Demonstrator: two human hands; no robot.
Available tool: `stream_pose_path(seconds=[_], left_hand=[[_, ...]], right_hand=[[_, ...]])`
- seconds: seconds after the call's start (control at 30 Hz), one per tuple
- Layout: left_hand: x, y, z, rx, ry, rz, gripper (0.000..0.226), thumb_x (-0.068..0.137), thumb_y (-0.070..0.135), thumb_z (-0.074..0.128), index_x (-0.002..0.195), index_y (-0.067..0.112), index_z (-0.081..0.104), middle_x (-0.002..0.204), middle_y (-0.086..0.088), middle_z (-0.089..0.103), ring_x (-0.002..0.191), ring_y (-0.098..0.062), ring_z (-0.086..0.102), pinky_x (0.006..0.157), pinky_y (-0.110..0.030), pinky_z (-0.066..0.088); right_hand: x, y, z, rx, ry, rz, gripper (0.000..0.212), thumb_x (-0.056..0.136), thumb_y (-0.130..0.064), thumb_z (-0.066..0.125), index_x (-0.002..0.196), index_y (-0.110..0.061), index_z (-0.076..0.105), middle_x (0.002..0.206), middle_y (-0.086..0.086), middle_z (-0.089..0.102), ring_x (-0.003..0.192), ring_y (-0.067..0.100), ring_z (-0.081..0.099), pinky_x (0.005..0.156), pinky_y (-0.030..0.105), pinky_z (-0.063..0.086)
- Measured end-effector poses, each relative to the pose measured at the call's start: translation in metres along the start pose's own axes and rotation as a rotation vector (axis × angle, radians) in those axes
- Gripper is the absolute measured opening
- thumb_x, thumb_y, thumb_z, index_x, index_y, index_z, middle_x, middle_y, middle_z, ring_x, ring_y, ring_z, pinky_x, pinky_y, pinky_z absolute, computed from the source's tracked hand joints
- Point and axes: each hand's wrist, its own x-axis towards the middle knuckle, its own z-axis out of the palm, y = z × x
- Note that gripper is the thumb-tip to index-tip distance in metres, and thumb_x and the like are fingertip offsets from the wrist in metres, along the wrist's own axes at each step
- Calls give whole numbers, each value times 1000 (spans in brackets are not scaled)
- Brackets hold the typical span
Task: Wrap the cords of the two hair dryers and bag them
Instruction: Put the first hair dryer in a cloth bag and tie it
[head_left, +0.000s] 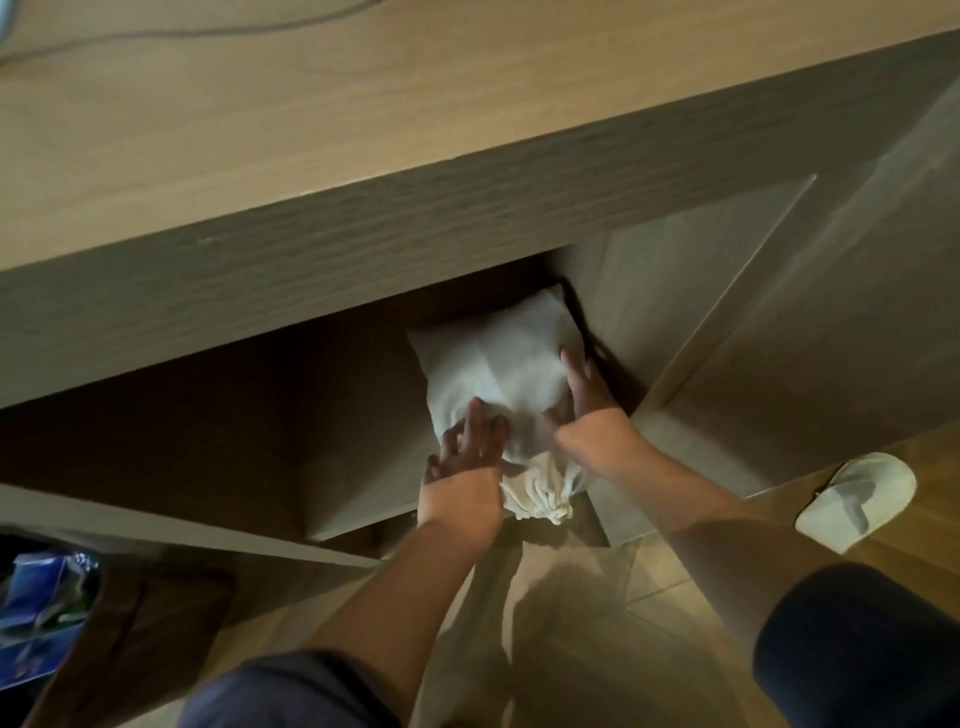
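Observation:
A white drawstring bag lies in an open wooden drawer under a desk, pressed into the drawer's far right corner. Its gathered, cinched mouth points toward me and hangs over the drawer's front. My left hand rests on the bag's near left part, fingers spread over the cloth. My right hand presses flat along the bag's right side, next to the drawer wall. The bag's contents are hidden; no hair dryer or cord from it shows.
The desk top fills the upper view, with a thin grey cable lying across it. A cabinet door panel stands right of the drawer. A white slipper is on the wooden floor. A bin with blue packaging sits lower left.

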Motion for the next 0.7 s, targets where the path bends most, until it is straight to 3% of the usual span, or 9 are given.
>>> stream_pose_path(seconds=[0.07, 0.13, 0.27, 0.3, 0.4, 0.43, 0.5, 0.6, 0.7], left_hand=[[9, 4, -2, -14, 37, -20, 76, 97, 20, 45, 151, 36, -7, 156, 3, -29, 147, -25, 0, 114, -45, 25], [7, 0, 0, 6, 46, -4, 74, 99, 26, 41, 150, 34, -11, 155, 2, -31, 148, -25, -5, 117, -45, 22], [-18, -16, 15, 117, -36, 119, 73, 100, 32, 35, 148, 30, -20, 149, 1, -39, 142, -25, -28, 120, -49, 2], [-20, -20, 17, 112, -47, 131, 73, 99, 32, 35, 148, 30, -19, 150, 3, -40, 141, -24, -29, 119, -49, -1], [-7, -24, 17, 140, -56, 145, 72, 100, 37, 30, 147, 28, -25, 150, 5, -40, 141, -22, -31, 119, -48, -4], [-2, -23, 15, 146, -50, 150, 73, 100, 38, 28, 146, 27, -26, 150, 4, -40, 141, -22, -31, 119, -48, -3], [11, -24, 19, 162, -22, 159, 75, 98, 43, 29, 148, 25, -24, 153, 2, -34, 143, -25, -25, 120, -48, 2], [24, -25, 17, 164, 132, 159, 77, 91, 47, 37, 153, 22, -3, 161, -1, -12, 148, -30, -2, 115, -50, 24], [30, -26, 13, 112, 48, 149, 86, 92, 46, 45, 152, 22, -12, 159, 1, -21, 147, -30, -13, 117, -50, 15]], right_hand=[[-6, 6, 0, -102, 2, -76, 83, 95, -16, 53, 155, -32, -2, 163, 1, -19, 150, 25, 11, 114, 33, 32], [-19, 15, 3, -264, -34, -204, 83, 96, -19, 49, 155, -29, -8, 159, 0, -28, 151, 21, 0, 117, 38, 28], [-29, 30, 9, -497, -103, -238, 71, 101, -36, 37, 154, -29, -10, 155, -4, -36, 142, 17, 33, 117, 39, 25], [-26, 31, 10, -539, -117, -245, 71, 101, -38, 35, 154, -28, -10, 154, -4, -37, 145, 19, 28, 117, 40, 26], [-11, 30, 13, -621, -170, -212, 75, 100, -39, 35, 153, -26, -16, 151, -5, -41, 149, 20, -17, 119, 43, 22], [-6, 28, 15, -646, -178, -197, 77, 99, -40, 37, 153, -26, -16, 152, -4, -40, 147, 20, -24, 120, 44, 18], [5, 25, 16, -683, -170, -187, 78, 98, -43, 39, 154, -26, -13, 157, -1, -33, 147, 24, -26, 122, 45, 8], [23, 19, 14, -679, -126, -188, 73, 98, -46, 36, 155, -27, -5, 161, 2, -23, 148, 25, -21, 121, 45, -1], [29, 16, 12, -608, -138, -172, 71, 99, -47, 36, 156, -28, -3, 161, 5, -23, 148, 24, -22, 122, 44, 0]])
